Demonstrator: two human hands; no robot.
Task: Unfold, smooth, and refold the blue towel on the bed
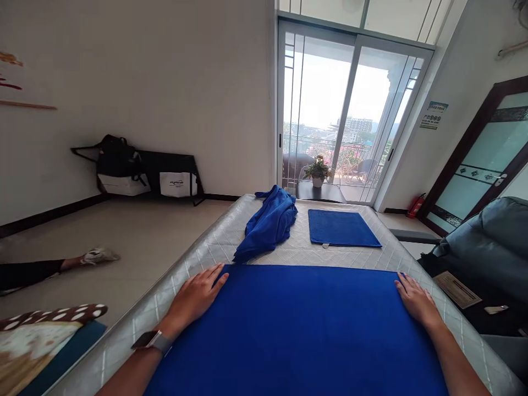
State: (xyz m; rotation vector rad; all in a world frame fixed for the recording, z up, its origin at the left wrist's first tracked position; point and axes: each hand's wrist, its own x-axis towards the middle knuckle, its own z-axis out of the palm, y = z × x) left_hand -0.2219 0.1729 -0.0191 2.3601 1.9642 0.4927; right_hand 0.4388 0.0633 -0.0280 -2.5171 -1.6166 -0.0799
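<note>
The spread blue towel (301, 330) lay flat on the near half of the quilted mattress (198, 250), its far edge running straight across from one side to the other. The left hand (196, 297) rested palm down on the far left corner of that towel, and the right hand (416, 301) rested palm down on the far right corner. The grip of each hand was slack: fingers extended and lying flat, closed on nothing. Placement at the two far corners appeared to press the cloth against the mattress so that the edge lay straight and unwrinkled. A wristwatch (152, 341) sat on the left wrist. Beyond the far edge, a crumpled blue towel (270, 223) lay in a heap at centre, just short of the spread one, and a folded blue towel (341, 227) lay squared off to its right, apart from both. Past the end of the mattress stood a potted plant (317, 170) on a small dark table (325, 192), before a sliding glass door (330, 110). Black bags (117, 157) stood against the left wall, another person's leg (37, 270) lay on the floor at left, and a grey armchair (495, 242) stood at right.
</note>
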